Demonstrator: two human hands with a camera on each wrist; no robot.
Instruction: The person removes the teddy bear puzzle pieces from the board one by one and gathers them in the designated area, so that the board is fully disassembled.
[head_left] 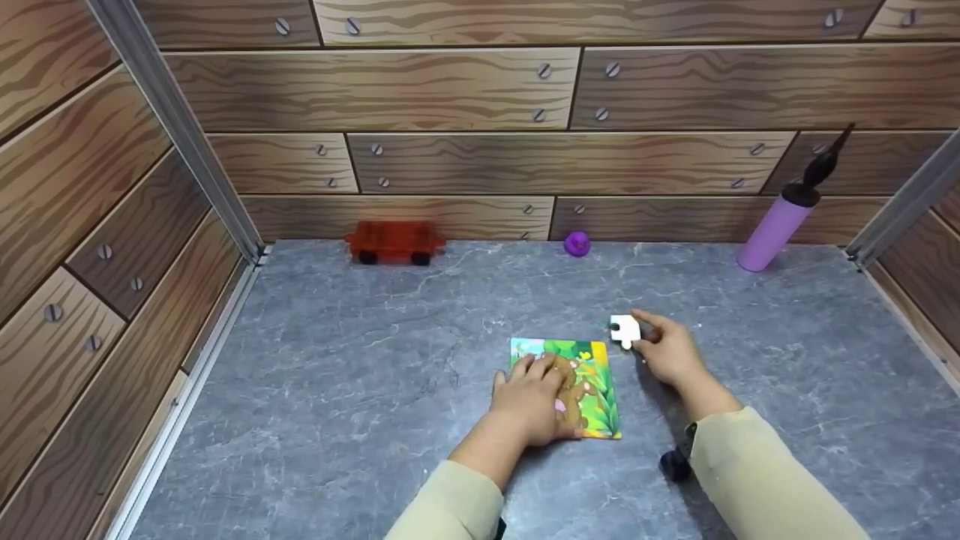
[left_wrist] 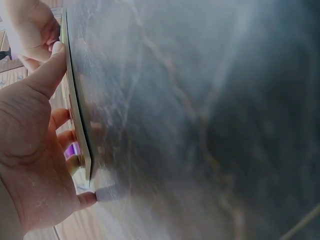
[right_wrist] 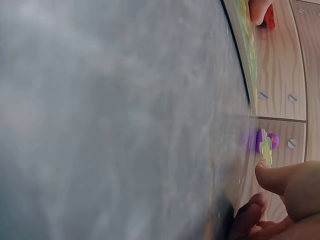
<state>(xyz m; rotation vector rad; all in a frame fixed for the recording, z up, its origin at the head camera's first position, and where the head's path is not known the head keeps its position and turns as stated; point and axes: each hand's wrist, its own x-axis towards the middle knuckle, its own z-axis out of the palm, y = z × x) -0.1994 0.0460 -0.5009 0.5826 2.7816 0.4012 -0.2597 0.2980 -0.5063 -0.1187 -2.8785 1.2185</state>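
Note:
A jigsaw puzzle board [head_left: 606,390] with a brown bear and green leaves on it lies on the grey table. My left hand [head_left: 529,401] rests on its left part, fingers spread over the picture and covering some of it. From the left wrist view, the board's edge [left_wrist: 80,120] shows beside the thumb and fingertips. Just beyond the board's upper right corner, my right hand [head_left: 670,354] pinches a jigsaw piece [head_left: 625,331] between thumb and index finger, its white face up. In the right wrist view, the thumb [right_wrist: 275,177] touches the piece [right_wrist: 266,147], whose side looks green and yellow.
Along the back wall stand a translucent red toy wagon [head_left: 395,241], a small purple toy [head_left: 577,244] and a purple balloon pump [head_left: 776,229] with a black tip. Wood-patterned panels [head_left: 375,90] enclose the table's back and sides.

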